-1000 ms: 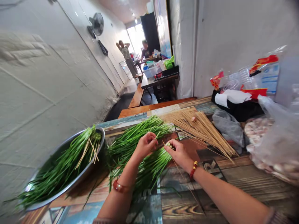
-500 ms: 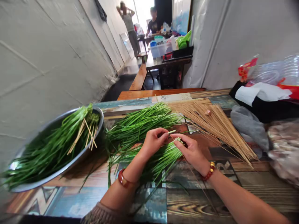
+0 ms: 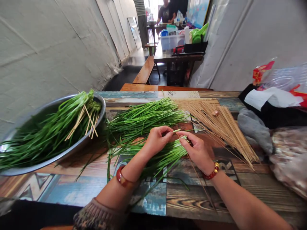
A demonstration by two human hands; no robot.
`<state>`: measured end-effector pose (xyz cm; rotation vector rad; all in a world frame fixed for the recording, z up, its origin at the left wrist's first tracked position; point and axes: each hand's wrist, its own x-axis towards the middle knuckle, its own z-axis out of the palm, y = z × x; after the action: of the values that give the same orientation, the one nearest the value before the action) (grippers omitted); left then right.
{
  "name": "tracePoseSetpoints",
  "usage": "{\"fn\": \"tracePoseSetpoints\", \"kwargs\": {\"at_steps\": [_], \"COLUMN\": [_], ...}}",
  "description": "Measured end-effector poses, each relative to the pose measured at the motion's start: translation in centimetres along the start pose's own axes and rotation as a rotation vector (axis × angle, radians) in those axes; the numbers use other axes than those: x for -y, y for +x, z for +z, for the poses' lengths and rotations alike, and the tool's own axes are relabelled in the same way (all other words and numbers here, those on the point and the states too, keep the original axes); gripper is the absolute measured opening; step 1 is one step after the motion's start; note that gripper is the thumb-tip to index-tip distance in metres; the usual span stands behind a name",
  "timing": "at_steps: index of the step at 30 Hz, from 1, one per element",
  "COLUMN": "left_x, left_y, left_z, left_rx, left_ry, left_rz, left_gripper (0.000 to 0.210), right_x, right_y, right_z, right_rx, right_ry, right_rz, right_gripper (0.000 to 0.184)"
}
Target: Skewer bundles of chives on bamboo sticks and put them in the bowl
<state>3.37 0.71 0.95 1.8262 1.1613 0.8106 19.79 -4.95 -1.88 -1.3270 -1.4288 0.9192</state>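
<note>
My left hand (image 3: 158,140) is closed, pinching the pale stem end of a chive (image 3: 177,130) between thumb and fingers. Close beside it, my right hand (image 3: 198,148) is closed on a thin bamboo skewer (image 3: 206,188), which slants down toward the table's near edge. The fingertips of both hands nearly meet. Beneath them lies a bunch of green chives (image 3: 165,156), partly hidden by my left hand and forearm. A larger pile of chives (image 3: 151,116) rests just behind.
At the left, a metal basin (image 3: 102,111) holds chives with skewers (image 3: 88,123) through their stem ends. A fan of bamboo skewers (image 3: 230,137) lies right. Plastic bags (image 3: 255,127) crowd the right edge. Beyond are a bench (image 3: 145,70), another table (image 3: 159,57) and two people.
The view has tilted down a little, so the far people sit higher in it. Both hands keep their closed grip, with only slight finger movement.
</note>
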Motion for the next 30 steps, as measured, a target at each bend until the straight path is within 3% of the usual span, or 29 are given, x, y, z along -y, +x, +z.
{"fn": "tracePoseSetpoints", "kwargs": {"at_steps": [30], "left_x": [-0.33], "left_y": [-0.28], "left_z": [0.19], "left_rx": [0.041], "left_ry": [0.012], "left_rz": [0.045], "left_gripper": [0.019], "right_x": [-0.13], "right_y": [-0.06], "right_z": [0.16], "right_rx": [-0.013], "right_ry": [-0.035], "right_rz": [-0.027], "right_gripper": [0.024]}}
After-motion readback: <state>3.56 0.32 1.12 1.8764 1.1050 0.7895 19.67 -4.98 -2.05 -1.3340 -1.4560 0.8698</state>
